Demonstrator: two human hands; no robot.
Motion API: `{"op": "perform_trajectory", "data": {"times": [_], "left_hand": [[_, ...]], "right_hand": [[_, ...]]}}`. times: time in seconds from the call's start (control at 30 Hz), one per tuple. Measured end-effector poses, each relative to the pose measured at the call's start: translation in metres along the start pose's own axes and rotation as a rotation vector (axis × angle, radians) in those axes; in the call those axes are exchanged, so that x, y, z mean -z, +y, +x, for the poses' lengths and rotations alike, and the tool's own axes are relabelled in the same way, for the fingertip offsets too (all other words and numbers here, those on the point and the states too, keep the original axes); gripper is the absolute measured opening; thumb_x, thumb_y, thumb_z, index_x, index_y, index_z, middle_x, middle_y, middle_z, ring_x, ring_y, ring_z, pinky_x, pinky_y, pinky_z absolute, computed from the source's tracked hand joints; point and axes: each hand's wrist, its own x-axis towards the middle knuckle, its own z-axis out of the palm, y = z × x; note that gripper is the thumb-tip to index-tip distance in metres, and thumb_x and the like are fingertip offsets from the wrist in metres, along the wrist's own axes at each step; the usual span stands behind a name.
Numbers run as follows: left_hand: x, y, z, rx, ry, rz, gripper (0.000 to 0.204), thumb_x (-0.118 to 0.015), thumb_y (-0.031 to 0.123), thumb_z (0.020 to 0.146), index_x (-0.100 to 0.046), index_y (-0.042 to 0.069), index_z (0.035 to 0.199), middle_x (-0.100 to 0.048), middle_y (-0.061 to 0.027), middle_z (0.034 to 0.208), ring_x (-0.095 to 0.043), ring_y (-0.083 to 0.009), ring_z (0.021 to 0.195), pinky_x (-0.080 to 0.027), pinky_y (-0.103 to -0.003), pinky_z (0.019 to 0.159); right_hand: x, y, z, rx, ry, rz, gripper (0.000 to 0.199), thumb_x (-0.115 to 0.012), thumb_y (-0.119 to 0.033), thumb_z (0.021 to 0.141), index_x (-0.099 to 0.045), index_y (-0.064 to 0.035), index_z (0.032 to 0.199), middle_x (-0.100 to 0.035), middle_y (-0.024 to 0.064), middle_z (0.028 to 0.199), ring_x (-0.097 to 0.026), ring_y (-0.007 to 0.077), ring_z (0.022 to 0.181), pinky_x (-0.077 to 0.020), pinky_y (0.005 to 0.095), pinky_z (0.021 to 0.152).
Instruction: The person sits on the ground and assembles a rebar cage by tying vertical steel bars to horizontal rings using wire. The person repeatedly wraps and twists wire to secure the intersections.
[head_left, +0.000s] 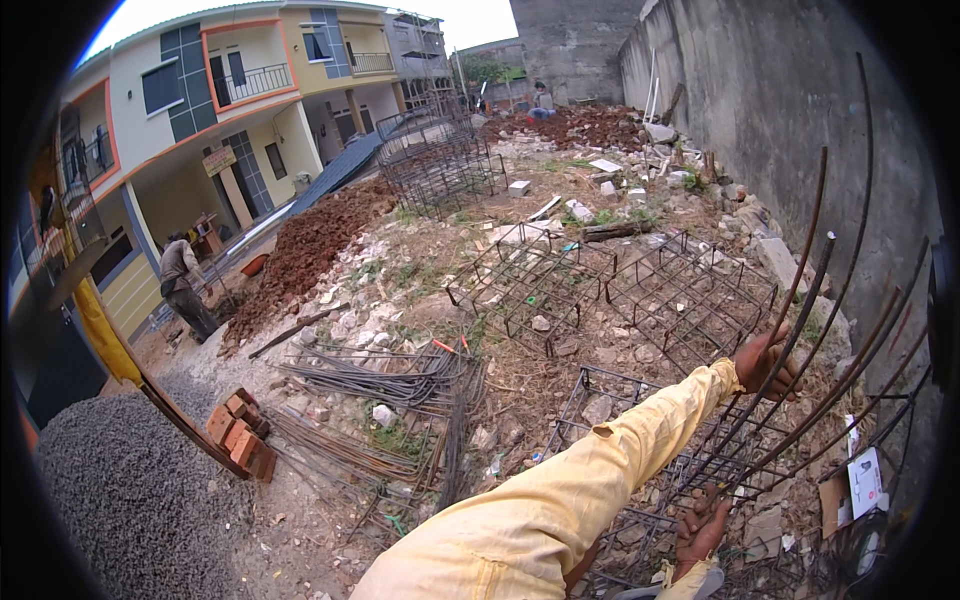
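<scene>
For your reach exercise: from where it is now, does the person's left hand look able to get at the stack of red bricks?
Probably not: the left hand grips a rebar rod far right, and the red bricks lie far left, across scattered bars.
</scene>
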Motion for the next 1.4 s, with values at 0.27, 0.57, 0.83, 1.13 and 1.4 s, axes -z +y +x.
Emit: {"op": "perform_trajectory", "data": {"times": [0.27, 0.57, 0.83, 1.13, 1.4], "left_hand": [[0.020, -0.004, 0.014, 0.141, -0.093, -0.160, 0.083, -0.028, 0.071, 0.094, -0.067, -0.003, 0.092, -0.070, -0.0201, 0.085, -0.070, -0.0328, 0.078, -0.056, -0.038, 0.064], [0.025, -0.012, 0.017, 0.092, -0.076, -0.082, 0.089, -0.031, 0.078, 0.088, -0.068, -0.002, 0.093, -0.071, -0.0218, 0.094, -0.069, -0.0332, 0.082, -0.054, -0.041, 0.073], [0.026, -0.014, 0.020, 0.074, -0.067, -0.036, 0.089, -0.031, 0.079, 0.086, -0.068, -0.001, 0.094, -0.070, -0.0218, 0.097, -0.069, -0.0334, 0.086, -0.053, -0.040, 0.073], [0.035, -0.020, 0.026, 0.081, -0.131, -0.139, 0.079, -0.035, 0.075, 0.089, -0.068, 0.004, 0.088, -0.071, -0.0210, 0.094, -0.070, -0.0367, 0.082, -0.053, -0.040, 0.068], [0.029, -0.017, 0.025, 0.078, -0.085, -0.165, 0.082, -0.037, 0.075, 0.088, -0.069, 0.000, 0.084, -0.071, -0.0221, 0.088, -0.070, -0.0371, 0.078, -0.055, -0.039, 0.068]], "right_hand": [[0.025, 0.032, 0.041, 0.339, 0.583, -0.957, 0.047, -0.037, -0.051, 0.102, -0.057, -0.0082, 0.103, -0.057, 0.0034, 0.072, -0.051, 0.0112, 0.053, -0.0405, 0.0247, 0.044], [-0.025, -0.001, 0.006, -0.151, 0.299, -0.107, 0.049, -0.039, -0.058, 0.099, -0.057, -0.0125, 0.094, -0.041, -0.0050, 0.056, -0.033, 0.0086, 0.038, -0.0268, 0.0263, 0.032], [0.006, 0.001, 0.011, -0.323, -0.159, 0.441, 0.053, -0.042, -0.063, 0.096, -0.060, -0.0127, 0.098, -0.039, -0.0044, 0.055, -0.032, 0.0083, 0.038, -0.0280, 0.0273, 0.031], [0.012, 0.025, 0.020, 0.115, 0.116, -0.254, 0.042, -0.068, -0.034, 0.091, -0.050, -0.0081, 0.118, -0.054, 0.0021, 0.069, -0.049, 0.0134, 0.043, -0.0420, 0.0275, 0.035], [0.027, 0.050, 0.043, 0.757, 0.810, -1.450, 0.060, -0.050, -0.042, 0.099, -0.042, 0.0041, 0.137, -0.062, 0.0258, 0.113, -0.060, 0.0396, 0.104, -0.0494, 0.0431, 0.083]]}}
